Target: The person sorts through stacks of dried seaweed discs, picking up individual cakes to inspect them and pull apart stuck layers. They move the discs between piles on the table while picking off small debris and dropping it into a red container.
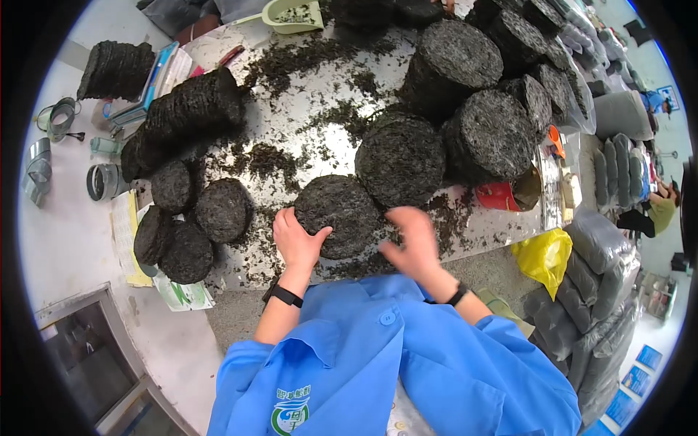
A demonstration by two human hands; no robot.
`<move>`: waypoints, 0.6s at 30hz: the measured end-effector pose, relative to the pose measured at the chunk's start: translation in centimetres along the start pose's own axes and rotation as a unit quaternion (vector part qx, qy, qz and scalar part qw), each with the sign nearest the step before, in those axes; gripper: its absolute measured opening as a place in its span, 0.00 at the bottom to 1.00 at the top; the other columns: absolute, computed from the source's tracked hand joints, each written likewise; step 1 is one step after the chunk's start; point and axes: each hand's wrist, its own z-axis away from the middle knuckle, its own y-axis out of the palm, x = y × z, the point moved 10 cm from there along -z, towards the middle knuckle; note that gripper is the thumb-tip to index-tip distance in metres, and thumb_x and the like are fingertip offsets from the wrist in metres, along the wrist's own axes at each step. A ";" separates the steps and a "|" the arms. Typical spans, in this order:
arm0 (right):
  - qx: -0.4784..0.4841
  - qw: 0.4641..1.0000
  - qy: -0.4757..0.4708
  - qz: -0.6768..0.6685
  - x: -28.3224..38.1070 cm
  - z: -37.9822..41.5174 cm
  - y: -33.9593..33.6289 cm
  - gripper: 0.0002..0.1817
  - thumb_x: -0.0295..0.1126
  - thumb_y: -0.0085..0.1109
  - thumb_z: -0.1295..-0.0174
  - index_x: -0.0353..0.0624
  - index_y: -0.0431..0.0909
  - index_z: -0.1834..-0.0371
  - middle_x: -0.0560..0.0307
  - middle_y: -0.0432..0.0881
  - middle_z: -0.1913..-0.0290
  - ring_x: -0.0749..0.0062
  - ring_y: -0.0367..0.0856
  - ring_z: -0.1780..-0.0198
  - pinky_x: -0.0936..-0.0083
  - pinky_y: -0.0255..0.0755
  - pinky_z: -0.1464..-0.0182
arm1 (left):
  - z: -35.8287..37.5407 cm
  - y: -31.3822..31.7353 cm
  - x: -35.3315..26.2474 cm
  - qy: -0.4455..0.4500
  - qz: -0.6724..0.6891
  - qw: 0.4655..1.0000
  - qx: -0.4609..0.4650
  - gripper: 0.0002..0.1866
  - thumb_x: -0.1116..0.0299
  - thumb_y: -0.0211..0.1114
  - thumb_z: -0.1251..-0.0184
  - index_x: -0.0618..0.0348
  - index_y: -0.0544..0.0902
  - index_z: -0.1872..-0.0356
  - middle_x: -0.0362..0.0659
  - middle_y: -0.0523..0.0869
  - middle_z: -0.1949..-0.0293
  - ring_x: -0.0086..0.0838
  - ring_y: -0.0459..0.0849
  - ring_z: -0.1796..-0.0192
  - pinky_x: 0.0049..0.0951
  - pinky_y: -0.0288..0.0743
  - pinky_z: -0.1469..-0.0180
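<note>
head view: a dark round disc (336, 215) is seen lying flat near the close edge of a pale worktable (327, 156), between two bare hands. its left rim is touched by the left hand (297, 243); the fingertips are set against the side, and the thumb is spread away from them, laid at the near part of the rim (whether a firm grip is applied cannot be told). the right hand (413, 243) is blurred and held just beside the opposite rim, fingers and thumb parted; contact with the disc cannot be made out. black bands (286, 295) are worn at both wrists, and a blue jacket (349, 363) is worn.

at the disc's far right side a larger dark round (400, 160) is placed, apparently touching it. beyond that, tall stacks (458, 65) of similar rounds are crowded toward the table's right. at the left a dark ridged row (193, 109) is laid lengthwise, with four smaller rounds (222, 211) grouped nearer.

dark crumbs (276, 163) are scattered widely over the surface. a pale green scoop (291, 18) is placed at the far side; a red container (496, 196) is set by the right edge. past that edge a yellow bag (544, 261) is seen, beside filled sacks (582, 291).
</note>
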 end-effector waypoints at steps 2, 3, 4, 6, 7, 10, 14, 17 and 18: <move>0.114 0.988 -0.108 -0.012 4.8 -0.6 5.0 0.53 0.34 0.82 0.58 0.44 0.64 0.24 0.41 0.61 0.22 0.44 0.59 0.21 0.48 0.54 0.20 | -0.4 -0.3 0.2 -0.008 0.015 1.000 0.001 0.47 0.54 0.87 0.57 0.69 0.73 0.38 0.58 0.73 0.38 0.53 0.74 0.37 0.48 0.71 0.35; 0.140 0.981 -0.128 0.031 5.2 -0.6 7.2 0.54 0.36 0.82 0.59 0.44 0.63 0.23 0.41 0.59 0.21 0.44 0.56 0.20 0.48 0.52 0.19 | -0.5 -0.3 0.7 -0.042 0.033 0.999 0.011 0.44 0.54 0.87 0.56 0.68 0.73 0.41 0.55 0.77 0.42 0.45 0.78 0.41 0.42 0.74 0.38; 0.166 0.972 -0.148 0.072 4.8 -0.5 9.5 0.55 0.37 0.83 0.59 0.45 0.63 0.23 0.42 0.57 0.19 0.45 0.53 0.18 0.48 0.49 0.18 | -0.6 -0.6 0.8 -0.038 0.030 0.999 0.010 0.44 0.54 0.87 0.56 0.68 0.73 0.41 0.55 0.77 0.42 0.45 0.78 0.41 0.42 0.74 0.38; 0.131 0.977 -0.142 0.095 3.8 -1.1 10.3 0.55 0.38 0.82 0.58 0.46 0.63 0.22 0.43 0.57 0.19 0.45 0.55 0.19 0.47 0.50 0.19 | -0.5 0.9 3.0 -0.128 0.246 0.956 0.098 0.36 0.58 0.84 0.46 0.65 0.73 0.43 0.49 0.81 0.50 0.36 0.80 0.49 0.37 0.75 0.43; 0.133 0.978 -0.144 0.067 4.2 -1.5 9.5 0.55 0.38 0.82 0.58 0.46 0.63 0.22 0.43 0.57 0.19 0.45 0.55 0.19 0.47 0.50 0.19 | -0.2 2.2 3.2 -0.162 0.454 0.866 0.132 0.27 0.59 0.74 0.31 0.62 0.72 0.42 0.41 0.81 0.55 0.29 0.79 0.53 0.32 0.75 0.46; 0.129 0.982 -0.139 -0.003 5.2 -2.4 7.8 0.54 0.38 0.80 0.57 0.45 0.63 0.22 0.43 0.58 0.19 0.46 0.55 0.19 0.48 0.53 0.20 | 1.2 1.6 1.9 -0.187 0.707 0.669 0.134 0.24 0.48 0.54 0.18 0.55 0.73 0.34 0.40 0.82 0.41 0.29 0.80 0.41 0.35 0.74 0.36; 0.106 0.977 -0.183 -0.010 6.3 -2.8 5.5 0.44 0.30 0.73 0.49 0.42 0.67 0.25 0.43 0.66 0.23 0.46 0.63 0.22 0.53 0.60 0.23 | 2.5 3.5 1.1 -0.172 0.785 0.573 0.163 0.25 0.49 0.50 0.16 0.57 0.70 0.32 0.46 0.78 0.35 0.32 0.78 0.36 0.36 0.73 0.34; -0.074 0.978 0.095 -0.172 1.1 -3.0 -1.4 0.32 0.28 0.69 0.40 0.37 0.70 0.31 0.40 0.78 0.35 0.51 0.79 0.36 0.63 0.72 0.33 | 0.4 3.5 5.3 -0.109 0.337 0.929 0.106 0.39 0.47 0.65 0.27 0.66 0.64 0.27 0.55 0.70 0.29 0.44 0.73 0.30 0.45 0.68 0.30; -0.130 0.931 0.253 -0.230 -1.7 -1.8 -3.4 0.29 0.27 0.68 0.38 0.35 0.71 0.32 0.41 0.81 0.39 0.54 0.82 0.41 0.67 0.73 0.36 | 0.4 3.6 5.0 -0.111 0.339 0.928 0.104 0.39 0.47 0.65 0.27 0.66 0.64 0.27 0.55 0.70 0.29 0.44 0.73 0.30 0.45 0.68 0.30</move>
